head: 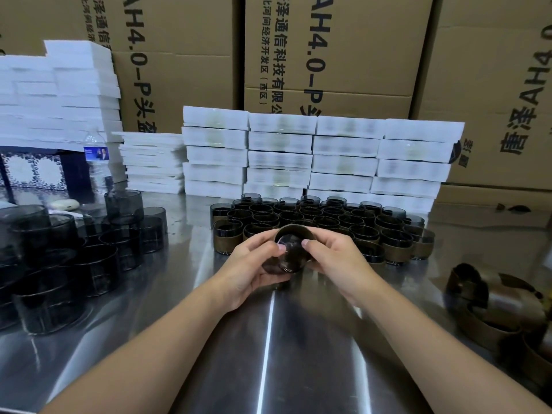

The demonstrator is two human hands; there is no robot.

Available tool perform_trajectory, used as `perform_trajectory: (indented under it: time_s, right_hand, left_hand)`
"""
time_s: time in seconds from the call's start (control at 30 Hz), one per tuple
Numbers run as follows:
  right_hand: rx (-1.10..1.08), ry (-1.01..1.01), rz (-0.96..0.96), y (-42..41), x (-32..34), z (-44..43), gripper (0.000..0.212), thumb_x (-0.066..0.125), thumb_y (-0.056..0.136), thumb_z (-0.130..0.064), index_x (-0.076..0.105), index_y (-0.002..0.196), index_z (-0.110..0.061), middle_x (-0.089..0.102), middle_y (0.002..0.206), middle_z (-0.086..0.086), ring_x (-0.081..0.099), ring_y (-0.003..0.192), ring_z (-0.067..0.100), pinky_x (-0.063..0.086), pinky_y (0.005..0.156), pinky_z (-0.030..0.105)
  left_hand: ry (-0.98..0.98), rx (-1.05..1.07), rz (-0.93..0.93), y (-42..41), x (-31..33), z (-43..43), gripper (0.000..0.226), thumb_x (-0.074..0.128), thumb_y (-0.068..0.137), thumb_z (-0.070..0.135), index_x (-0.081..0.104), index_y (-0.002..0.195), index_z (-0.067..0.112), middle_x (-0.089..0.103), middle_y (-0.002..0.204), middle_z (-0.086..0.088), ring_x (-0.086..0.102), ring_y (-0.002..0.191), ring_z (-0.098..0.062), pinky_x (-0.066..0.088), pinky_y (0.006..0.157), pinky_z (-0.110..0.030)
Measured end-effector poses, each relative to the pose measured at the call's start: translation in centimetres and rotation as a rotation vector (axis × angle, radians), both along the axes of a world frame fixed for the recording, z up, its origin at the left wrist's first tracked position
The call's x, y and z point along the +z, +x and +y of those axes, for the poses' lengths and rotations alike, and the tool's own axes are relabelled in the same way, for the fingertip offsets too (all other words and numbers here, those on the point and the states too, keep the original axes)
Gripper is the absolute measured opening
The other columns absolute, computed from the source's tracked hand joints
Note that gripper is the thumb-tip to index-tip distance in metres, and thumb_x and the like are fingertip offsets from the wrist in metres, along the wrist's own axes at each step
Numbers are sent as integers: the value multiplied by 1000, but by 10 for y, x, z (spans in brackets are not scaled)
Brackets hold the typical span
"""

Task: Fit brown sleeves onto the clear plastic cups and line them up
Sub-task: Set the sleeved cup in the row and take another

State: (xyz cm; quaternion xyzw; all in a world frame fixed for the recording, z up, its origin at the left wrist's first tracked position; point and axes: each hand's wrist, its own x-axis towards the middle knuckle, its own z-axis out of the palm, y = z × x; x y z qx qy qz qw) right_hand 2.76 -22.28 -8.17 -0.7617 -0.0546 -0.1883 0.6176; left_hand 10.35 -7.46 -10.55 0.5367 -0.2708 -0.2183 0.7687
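Steel table (268, 369): bare cups (89, 258) piled left, loose sleeves (493, 312) right.
Left hand (251, 264): fingers curled under the cup, thumb on its round face.
Right hand (337, 258): mirrored grip.
Held cup (288, 255): lifted between both hands, brown sleeve (294, 229) around its far part.
Axis: tipped, round face towards the camera; mouth or base, cannot tell.
Doing it well: probably push evenly with both thumbs, sleeve kept square.
Sleeved cups (328, 222): just beyond, upright in rows.
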Motion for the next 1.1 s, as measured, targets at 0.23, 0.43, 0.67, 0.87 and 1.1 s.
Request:
perform_trajectory:
  time_s: [0.23,0.43,0.67,0.87,1.1]
  right_hand:
    - [-21,137,-44,1,2,-6,16,65,88,-14,69,103,-17,75,93,2,71,90,15,56,77,25]
    - [-138,126,61,-2,7,4,41,56,85,-56,75,87,-19,75,88,1,69,84,13,55,71,21]
    - [93,256,267,-4,6,6,56,47,83,-67,70,109,-22,72,108,5,67,104,23,54,81,35]
    - [243,362,271,-5,5,3,59,55,73,-70,73,104,-23,70,112,10,68,99,24,55,71,33]
    - [258,326,303,-3,5,-4,58,61,71,-69,74,102,-21,70,111,12,69,97,25,55,71,32]
  left_hand:
    - [-61,-89,44,-3,7,2,30,59,85,9,71,110,19,68,116,-17,69,97,-32,58,73,-33]
    - [-92,-265,57,-7,9,0,34,69,74,23,74,107,24,68,118,-14,68,103,-30,57,79,-32]
    - [-113,-355,75,-5,10,3,40,71,74,24,72,114,23,68,118,-10,69,102,-24,57,80,-31]
    - [-111,-410,56,-6,11,5,56,88,63,31,71,116,23,68,120,-9,68,104,-25,57,82,-32]
    - [-78,-426,59,-10,14,7,61,91,60,32,71,117,23,67,121,-10,68,104,-26,58,80,-32]
